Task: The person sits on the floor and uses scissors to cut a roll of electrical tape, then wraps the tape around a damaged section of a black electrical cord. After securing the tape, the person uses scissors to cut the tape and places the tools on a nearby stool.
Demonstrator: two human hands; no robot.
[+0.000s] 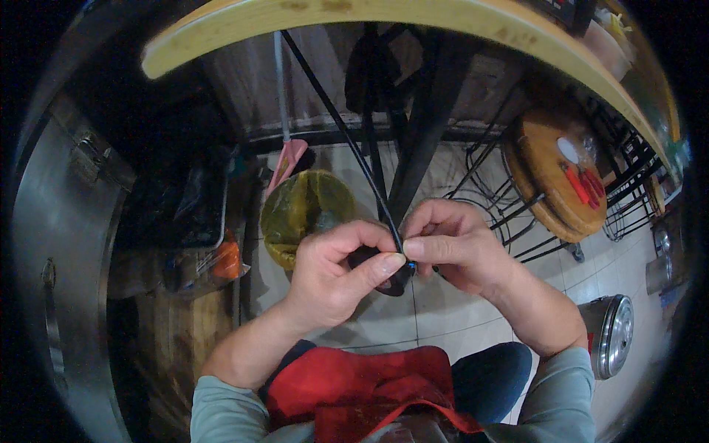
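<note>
A long, thin black rod or cord [332, 118] runs diagonally down from under the table edge to my fingers. My left hand [340, 273] pinches its lower part between thumb and index finger, beside a small blue piece [410, 264]. My right hand [458, 251] is closed on the same part just to the right, thumb close to my left fingertips. The exact end of the black piece is partly hidden by my fingers. Below my hands is my red apron [354, 376].
A yellow wooden tabletop edge [325, 16] arches overhead. Beyond my hands are a yellow-lined bin [295, 214] and pink dustpan [284, 162]. Right: a wooden stool [539, 184] with red-handled tools, a steel pot [613, 332]. Left: a steel door [66, 221], dark crate [177, 199], orange bag [227, 258].
</note>
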